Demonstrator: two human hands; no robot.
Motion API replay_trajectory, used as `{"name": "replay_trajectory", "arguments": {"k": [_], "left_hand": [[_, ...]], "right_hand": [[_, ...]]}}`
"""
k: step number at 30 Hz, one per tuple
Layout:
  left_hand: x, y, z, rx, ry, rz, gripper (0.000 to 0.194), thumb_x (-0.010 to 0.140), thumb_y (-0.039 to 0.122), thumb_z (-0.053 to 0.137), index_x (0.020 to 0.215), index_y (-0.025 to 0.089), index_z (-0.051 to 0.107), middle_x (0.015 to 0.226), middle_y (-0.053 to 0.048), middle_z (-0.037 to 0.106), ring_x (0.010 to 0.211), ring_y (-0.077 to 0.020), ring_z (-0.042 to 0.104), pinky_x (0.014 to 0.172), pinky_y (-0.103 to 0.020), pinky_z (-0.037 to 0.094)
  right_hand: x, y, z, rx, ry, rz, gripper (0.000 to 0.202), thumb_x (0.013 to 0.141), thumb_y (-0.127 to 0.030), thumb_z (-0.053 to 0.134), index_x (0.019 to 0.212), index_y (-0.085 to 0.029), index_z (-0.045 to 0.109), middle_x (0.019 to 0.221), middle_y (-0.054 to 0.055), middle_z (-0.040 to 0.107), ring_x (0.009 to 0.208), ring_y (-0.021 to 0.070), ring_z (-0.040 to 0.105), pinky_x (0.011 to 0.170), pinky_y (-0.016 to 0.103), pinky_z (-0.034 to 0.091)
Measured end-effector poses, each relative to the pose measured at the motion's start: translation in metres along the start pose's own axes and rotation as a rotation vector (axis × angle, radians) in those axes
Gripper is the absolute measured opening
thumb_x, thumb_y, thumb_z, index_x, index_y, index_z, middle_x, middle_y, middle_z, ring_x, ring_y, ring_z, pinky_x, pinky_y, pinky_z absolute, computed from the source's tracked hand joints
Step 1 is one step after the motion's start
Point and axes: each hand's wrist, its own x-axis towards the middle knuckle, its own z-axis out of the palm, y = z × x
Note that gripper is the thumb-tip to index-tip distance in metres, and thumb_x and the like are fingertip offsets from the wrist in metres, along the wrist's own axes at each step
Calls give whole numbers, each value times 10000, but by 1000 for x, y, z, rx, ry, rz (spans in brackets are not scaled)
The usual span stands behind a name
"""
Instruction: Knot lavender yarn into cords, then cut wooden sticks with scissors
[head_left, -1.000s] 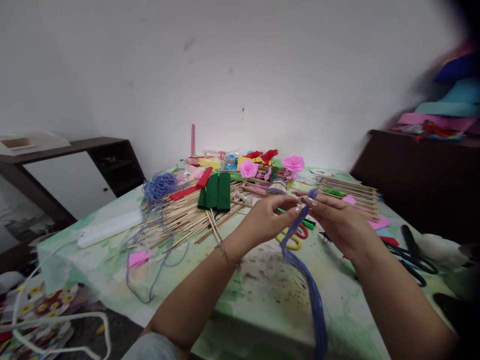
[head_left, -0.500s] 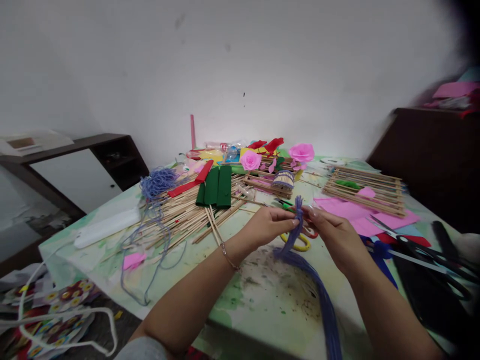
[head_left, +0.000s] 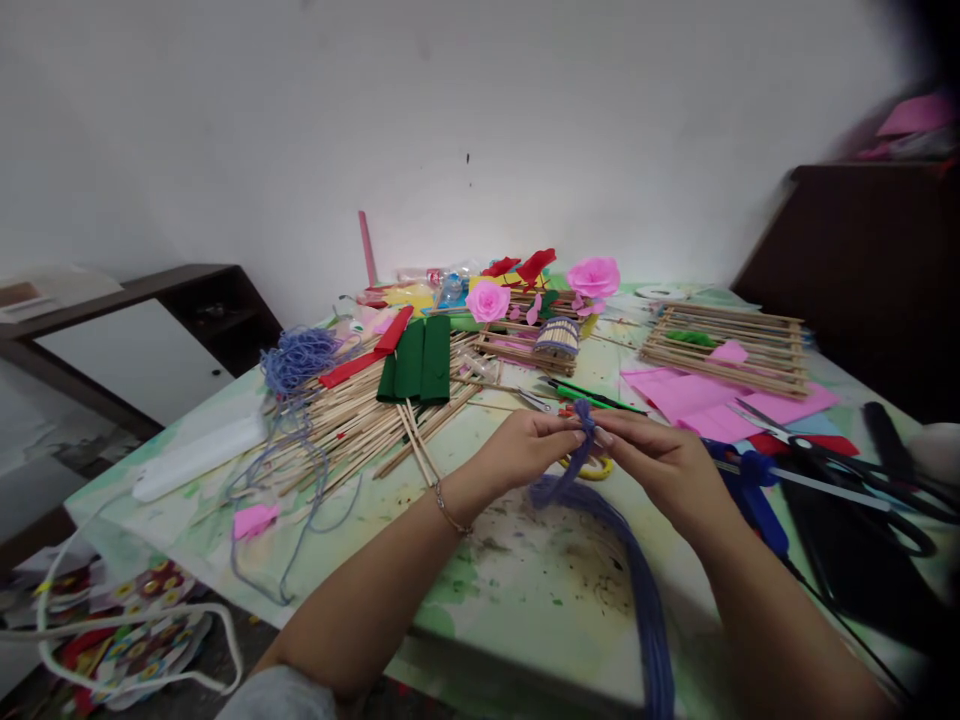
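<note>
A thick bundle of purple-blue yarn (head_left: 634, 560) runs up from the table's front edge and ends in a bound, knotted tip between my hands. My left hand (head_left: 534, 445) pinches the yarn just below that tip from the left. From the right, my right hand (head_left: 652, 450) closes its thumb and fingers on the same knotted end. Yellow-handled scissors (head_left: 600, 467) lie under the yarn, partly hidden by my hands. Just beyond my fingers rests a green and black pen-like tool (head_left: 592, 393).
Bamboo sticks (head_left: 341, 420), a yarn tangle (head_left: 300, 360) and green felt (head_left: 416, 360) lie left. Pink paper flowers (head_left: 592, 277) stand at the back. On the right are a stick rack (head_left: 724, 345), pink sheets (head_left: 682, 400), black scissors (head_left: 832, 465) and a blue glue gun (head_left: 757, 500).
The camera view has shifted slightly. Both hands stay at the yarn's knotted end, which now shows shorter above my fingers, and the right fingers lie flatter along it.
</note>
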Motion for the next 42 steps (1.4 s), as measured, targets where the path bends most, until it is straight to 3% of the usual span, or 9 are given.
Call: {"name": "replay_trajectory", "arguments": {"k": [5,10,16,22,27,30,36,42], "left_hand": [[-1,3,2,30,51,-52,219,795,233,574,782,100,747,732,-60,723,668,-122,611,668,-222,467],[1,-4,0,58,10,-14,232,792,243,567,875,126,749,805,-47,736,722,-123,621,720,-224,466],[3,-11,-3,105,12,3,266,774,302,565,830,112,743,798,-58,721,713,-126,593,695,-231,449],[0,0,0,12,32,-47,202,725,244,563,691,99,699,657,-38,661,621,-107,540,636,-225,433],[-2,8,2,-133,6,-86,215,718,226,516,674,92,679,641,-67,668,645,-141,600,665,-255,469],[-3,8,1,-208,-27,-88,213,719,235,529,681,88,678,639,-78,678,663,-158,627,707,-280,489],[0,4,2,-184,15,-96,187,691,260,640,709,83,696,698,-87,698,666,-153,621,707,-286,481],[2,1,3,-236,26,-101,154,629,232,669,684,95,712,646,-48,682,625,-131,603,658,-264,477]], "right_hand": [[1,-3,-1,-49,-2,40,216,743,-354,689,918,-248,761,1024,57,726,1021,250,648,911,386,502],[0,-1,-3,-69,-10,47,222,762,-368,663,929,-257,758,1011,50,733,986,239,662,881,375,510],[-1,1,-5,-151,12,79,210,767,-354,645,903,-241,759,983,59,737,926,244,670,774,353,525],[-1,0,-3,-8,4,110,220,760,-387,670,899,-237,750,1018,59,728,938,248,668,846,391,527],[-1,-1,-3,47,35,109,197,734,-406,702,858,-263,758,984,47,736,948,254,669,885,413,529],[-1,0,-2,63,44,102,204,733,-410,704,864,-263,759,989,47,735,952,248,670,888,409,531],[-2,5,0,-8,13,76,272,740,-402,696,951,-240,752,1051,69,720,991,256,660,842,390,543],[-1,5,2,-45,29,26,220,726,-386,707,891,-252,767,985,57,738,1002,259,660,924,428,512]]}}
